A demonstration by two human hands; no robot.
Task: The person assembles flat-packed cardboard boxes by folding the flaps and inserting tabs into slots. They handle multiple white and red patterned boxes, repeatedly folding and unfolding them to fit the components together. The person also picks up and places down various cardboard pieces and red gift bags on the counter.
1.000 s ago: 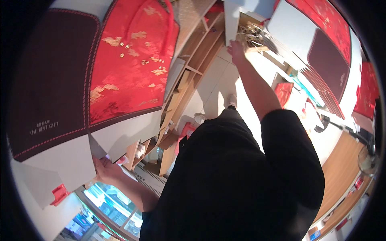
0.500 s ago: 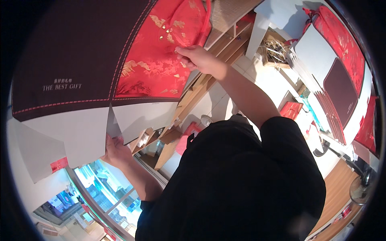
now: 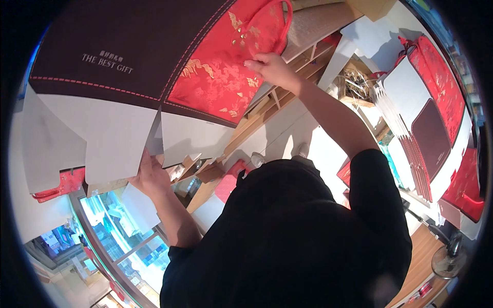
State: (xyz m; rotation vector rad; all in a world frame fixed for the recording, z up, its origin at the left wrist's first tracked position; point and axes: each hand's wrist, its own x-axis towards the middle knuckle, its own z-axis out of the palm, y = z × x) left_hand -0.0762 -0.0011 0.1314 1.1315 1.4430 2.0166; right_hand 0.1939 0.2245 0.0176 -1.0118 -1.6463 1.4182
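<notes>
A large unfolded gift bag (image 3: pixel 118 31) fills the upper left, dark brown on one face and red with gold patterns on the side panel (image 3: pixel 215 77). A red cord handle (image 3: pixel 290 23) loops off its top. White bottom flaps (image 3: pixel 115 136) hang loose from the lower edge, with a narrow gap between two of them. At that gap my left hand (image 3: pixel 153 177) is closed on a flap's edge, its fingertips partly hidden. My right hand (image 3: pixel 275 72) grips the edge of the red panel, thumb side over the front and the other fingers mostly out of sight.
On the right stands a stack of flat white, brown and red bag pieces (image 3: pixel 411 128). Behind it is a wooden box of straw-like filler (image 3: pixel 357 82). Wooden shelving (image 3: pixel 257 113) runs below the bag. A fan (image 3: pixel 451 256) stands at lower right, a glass showcase (image 3: pixel 123 226) at lower left.
The whole view has shifted, so the bag sits further right and higher and looks more tilted. Both hands keep their holds. More of a red handle shows under the left flaps.
</notes>
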